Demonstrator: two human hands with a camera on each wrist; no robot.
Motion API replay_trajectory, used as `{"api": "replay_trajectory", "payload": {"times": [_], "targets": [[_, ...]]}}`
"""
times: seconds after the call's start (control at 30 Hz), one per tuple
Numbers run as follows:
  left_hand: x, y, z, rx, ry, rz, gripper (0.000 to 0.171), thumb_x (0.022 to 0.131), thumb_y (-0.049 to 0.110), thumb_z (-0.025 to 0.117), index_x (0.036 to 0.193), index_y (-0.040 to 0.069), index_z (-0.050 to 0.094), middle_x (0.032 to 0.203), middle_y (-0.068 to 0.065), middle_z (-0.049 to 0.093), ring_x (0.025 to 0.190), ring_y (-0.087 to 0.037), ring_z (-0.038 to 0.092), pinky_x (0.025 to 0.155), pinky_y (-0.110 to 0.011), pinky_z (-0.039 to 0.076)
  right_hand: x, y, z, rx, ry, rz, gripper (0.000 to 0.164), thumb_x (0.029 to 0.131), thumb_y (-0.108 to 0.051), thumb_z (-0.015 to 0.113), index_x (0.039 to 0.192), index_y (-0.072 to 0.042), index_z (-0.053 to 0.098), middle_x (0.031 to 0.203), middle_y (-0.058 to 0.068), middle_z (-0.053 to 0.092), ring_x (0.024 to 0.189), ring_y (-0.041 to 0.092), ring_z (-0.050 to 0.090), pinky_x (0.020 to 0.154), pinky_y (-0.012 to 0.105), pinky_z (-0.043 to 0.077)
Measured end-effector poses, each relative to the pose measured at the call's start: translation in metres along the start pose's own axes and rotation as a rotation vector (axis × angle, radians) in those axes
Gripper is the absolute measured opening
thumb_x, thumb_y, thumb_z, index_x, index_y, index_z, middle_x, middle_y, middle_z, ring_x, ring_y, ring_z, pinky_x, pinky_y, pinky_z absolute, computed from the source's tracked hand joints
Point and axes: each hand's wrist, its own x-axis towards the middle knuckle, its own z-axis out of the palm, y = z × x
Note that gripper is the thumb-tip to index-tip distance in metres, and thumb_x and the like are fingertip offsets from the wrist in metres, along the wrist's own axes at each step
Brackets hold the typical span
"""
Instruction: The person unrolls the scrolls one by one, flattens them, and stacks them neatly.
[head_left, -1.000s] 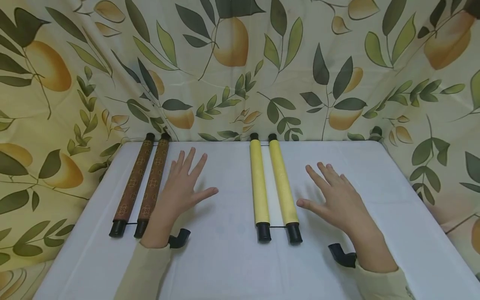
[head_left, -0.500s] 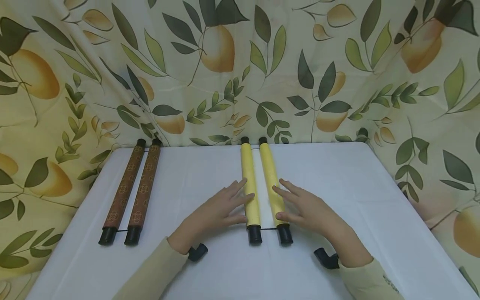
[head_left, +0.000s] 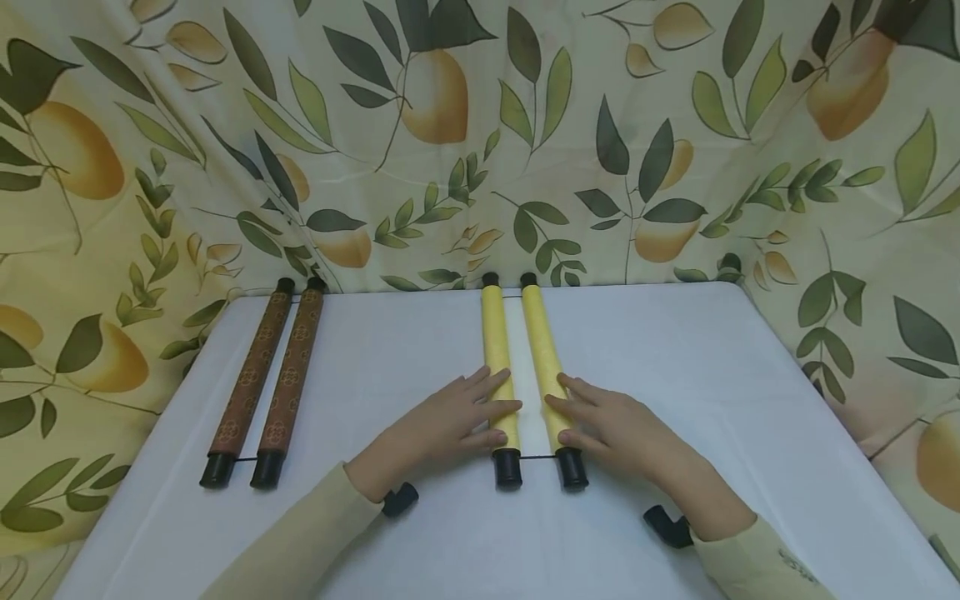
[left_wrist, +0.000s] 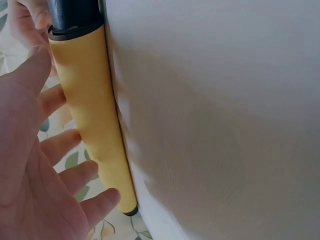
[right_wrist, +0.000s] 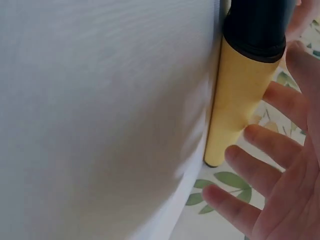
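Note:
A yellow scroll with two rollers and black end caps lies lengthwise on the white table. My left hand (head_left: 438, 421) reaches over its left roller (head_left: 494, 329), fingers spread and nearly straight, fingertips on the yellow surface near the front end. From the other side, my right hand (head_left: 626, 425) lays its spread fingertips on the right roller (head_left: 538, 329). The left wrist view shows fingers beside the yellow roller (left_wrist: 87, 85), not wrapped round it. Similarly loose fingers lie along the roller (right_wrist: 240, 90) in the right wrist view. A pale strip shows between the rollers.
A brown patterned scroll (head_left: 288, 375), also with paired rollers and black caps, lies at the left of the white table (head_left: 405, 350). A fruit-and-leaf printed cloth (head_left: 420, 192) hangs behind the table and along its sides.
Both hands have come inward from apart, the left from beside the brown scroll, onto the yellow rollers. In the last half second they have shifted slightly, fingertips further over the rollers.

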Motion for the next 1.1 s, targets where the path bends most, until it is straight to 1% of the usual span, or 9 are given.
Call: {"api": "replay_trajectory", "payload": {"times": [0.13, 0.27, 0.37, 0.5, 0.57, 0.73, 0.83, 0.97, 1.1], "targets": [[0.0012, 0.0002, -0.0048, -0.004, 0.003, -0.005, 0.053, 0.093, 0.056, 0.030, 0.138, 0.030, 0.040, 0.152, 0.000, 0.016, 0.139, -0.027, 0.010, 0.107, -0.047, 0.021, -0.0017, 0.0045, 0.0008, -0.031, 0.040, -0.023, 0.054, 0.089, -0.056, 0.043, 0.136, -0.027, 0.045, 0.145, 0.003, 0.033, 0.126, 0.023, 0.041, 0.094, 0.043, 0.040], [0.0022, 0.0004, -0.0085, -0.018, -0.006, -0.019, 0.053, 0.092, 0.057, 0.033, 0.135, 0.029, 0.043, 0.151, 0.001, 0.020, 0.139, -0.024, 0.013, 0.106, -0.048, 0.022, -0.0007, 0.0058, 0.0001, -0.027, 0.057, -0.036, 0.054, 0.090, -0.054, 0.044, 0.133, -0.022, 0.049, 0.144, 0.004, 0.036, 0.127, 0.024, 0.040, 0.095, 0.045, 0.038], [0.0030, 0.0001, -0.0095, -0.007, -0.013, -0.025, 0.051, 0.092, 0.057, 0.034, 0.136, 0.031, 0.042, 0.151, 0.000, 0.022, 0.138, -0.023, 0.016, 0.105, -0.049, 0.024, 0.0000, 0.0050, 0.0000, -0.036, 0.052, -0.017, 0.051, 0.089, -0.054, 0.047, 0.132, -0.028, 0.049, 0.142, 0.005, 0.038, 0.124, 0.026, 0.042, 0.094, 0.047, 0.038], [0.0047, -0.0003, -0.0089, 0.032, -0.024, -0.012, 0.050, 0.092, 0.057, 0.033, 0.138, 0.039, 0.036, 0.150, -0.002, 0.024, 0.137, -0.022, 0.020, 0.102, -0.050, 0.028, -0.0010, 0.0048, 0.0000, -0.076, 0.043, -0.013, 0.046, 0.087, -0.052, 0.051, 0.130, -0.036, 0.050, 0.141, 0.007, 0.040, 0.123, 0.028, 0.043, 0.093, 0.049, 0.039], [0.0054, -0.0002, -0.0083, 0.048, -0.023, 0.003, 0.048, 0.092, 0.057, 0.031, 0.138, 0.042, 0.034, 0.149, -0.003, 0.025, 0.137, -0.022, 0.021, 0.101, -0.050, 0.030, -0.0025, 0.0058, -0.0005, -0.095, 0.043, -0.018, 0.045, 0.087, -0.052, 0.051, 0.129, -0.035, 0.052, 0.141, 0.005, 0.040, 0.125, 0.028, 0.040, 0.094, 0.049, 0.038], [0.0054, -0.0025, -0.0067, 0.088, 0.013, 0.032, 0.045, 0.093, 0.055, 0.030, 0.136, 0.043, 0.038, 0.146, -0.006, 0.030, 0.133, -0.022, 0.027, 0.101, -0.044, 0.032, -0.0041, 0.0076, -0.0049, -0.112, 0.031, -0.002, 0.046, 0.089, -0.053, 0.046, 0.127, -0.028, 0.055, 0.142, 0.001, 0.039, 0.129, 0.030, 0.034, 0.099, 0.049, 0.033], [0.0036, -0.0051, -0.0060, 0.101, 0.027, 0.037, 0.045, 0.093, 0.054, 0.030, 0.136, 0.042, 0.039, 0.144, -0.007, 0.032, 0.131, -0.021, 0.030, 0.102, -0.041, 0.032, -0.0028, 0.0074, -0.0068, -0.124, 0.018, 0.017, 0.044, 0.088, -0.053, 0.048, 0.125, -0.030, 0.056, 0.139, 0.002, 0.043, 0.129, 0.030, 0.035, 0.099, 0.050, 0.032], [0.0007, -0.0074, -0.0061, 0.102, 0.039, 0.035, 0.044, 0.094, 0.054, 0.031, 0.134, 0.041, 0.043, 0.142, -0.008, 0.035, 0.129, -0.021, 0.033, 0.102, -0.040, 0.032, -0.0031, 0.0085, -0.0069, -0.146, 0.019, 0.012, 0.041, 0.087, -0.052, 0.051, 0.123, -0.034, 0.058, 0.138, 0.005, 0.043, 0.128, 0.031, 0.034, 0.098, 0.051, 0.032], [-0.0004, -0.0095, -0.0069, 0.104, 0.060, 0.034, 0.043, 0.093, 0.053, 0.035, 0.129, 0.037, 0.051, 0.139, -0.008, 0.038, 0.127, -0.021, 0.036, 0.102, -0.038, 0.033, -0.0049, 0.0105, -0.0074, -0.134, 0.040, 0.000, 0.042, 0.089, -0.051, 0.050, 0.122, -0.028, 0.059, 0.141, 0.003, 0.041, 0.130, 0.032, 0.033, 0.099, 0.049, 0.031]]}}
